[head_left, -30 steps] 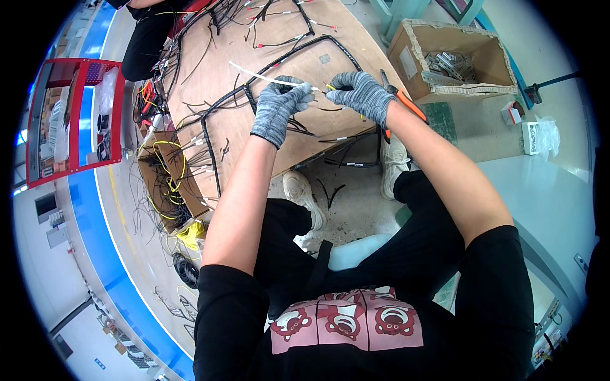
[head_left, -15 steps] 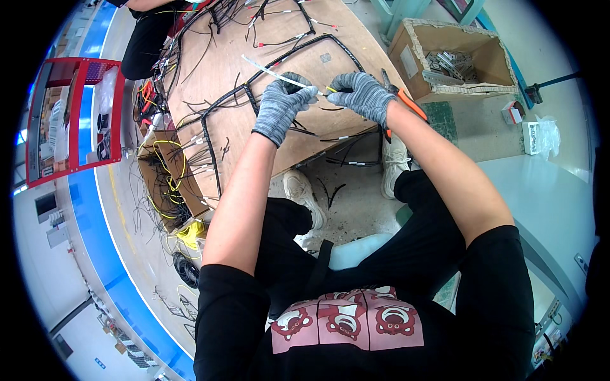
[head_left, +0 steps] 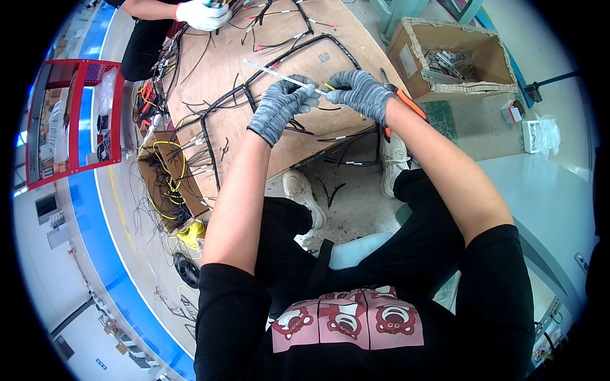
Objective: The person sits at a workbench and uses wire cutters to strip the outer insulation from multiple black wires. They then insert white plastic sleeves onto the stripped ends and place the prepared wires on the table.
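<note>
Left hand (head_left: 284,108): fingers pinch white strip (head_left: 270,71) | Right hand (head_left: 359,95): fingers pinch small yellow piece (head_left: 328,86) | Both hands: above wooden table (head_left: 244,149)

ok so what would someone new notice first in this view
Probably the gray-gloved left hand and right hand, close together at upper centre, with a thin white strip in the left one. Next, the black wire harness on the wooden board and the red-framed rack at far left.

The strip (head_left: 260,66) looks plastic, the board (head_left: 352,38) matt wood.
</note>
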The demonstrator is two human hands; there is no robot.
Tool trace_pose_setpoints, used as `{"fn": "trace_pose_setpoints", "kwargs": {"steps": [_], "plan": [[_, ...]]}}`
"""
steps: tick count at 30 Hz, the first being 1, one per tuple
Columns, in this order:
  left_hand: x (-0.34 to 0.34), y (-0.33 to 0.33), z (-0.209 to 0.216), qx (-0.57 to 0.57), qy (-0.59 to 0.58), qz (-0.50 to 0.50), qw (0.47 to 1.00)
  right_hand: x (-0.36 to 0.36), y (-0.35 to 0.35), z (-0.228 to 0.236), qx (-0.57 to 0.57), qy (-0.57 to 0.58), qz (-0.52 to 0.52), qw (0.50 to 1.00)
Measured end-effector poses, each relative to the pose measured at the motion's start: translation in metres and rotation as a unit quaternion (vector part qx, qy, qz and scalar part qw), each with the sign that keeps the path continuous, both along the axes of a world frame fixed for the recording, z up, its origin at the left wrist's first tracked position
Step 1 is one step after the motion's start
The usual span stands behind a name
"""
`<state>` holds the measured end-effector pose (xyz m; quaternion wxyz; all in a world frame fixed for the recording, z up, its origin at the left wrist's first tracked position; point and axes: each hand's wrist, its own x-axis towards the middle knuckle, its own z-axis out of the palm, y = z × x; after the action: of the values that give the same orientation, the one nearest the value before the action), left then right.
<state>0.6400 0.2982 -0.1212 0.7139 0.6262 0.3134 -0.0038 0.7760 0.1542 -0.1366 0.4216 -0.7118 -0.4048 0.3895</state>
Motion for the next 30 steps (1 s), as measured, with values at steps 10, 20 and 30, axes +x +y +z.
{"fn": "trace_pose_setpoints", "kwargs": {"steps": [10,20,30], "plan": [[0.007,-0.013,-0.012,0.112,-0.007,0.055,0.992,-0.009,0.005,0.011,-0.020,-0.011,-0.022,0.999],[-0.007,0.043,0.004,0.100,-0.094,0.272,0.953,0.000,-0.002,-0.002,-0.015,0.014,-0.025,0.999],[0.007,-0.023,-0.003,0.137,-0.021,0.007,0.990,0.004,0.003,-0.012,-0.013,0.020,-0.010,1.000]]}}
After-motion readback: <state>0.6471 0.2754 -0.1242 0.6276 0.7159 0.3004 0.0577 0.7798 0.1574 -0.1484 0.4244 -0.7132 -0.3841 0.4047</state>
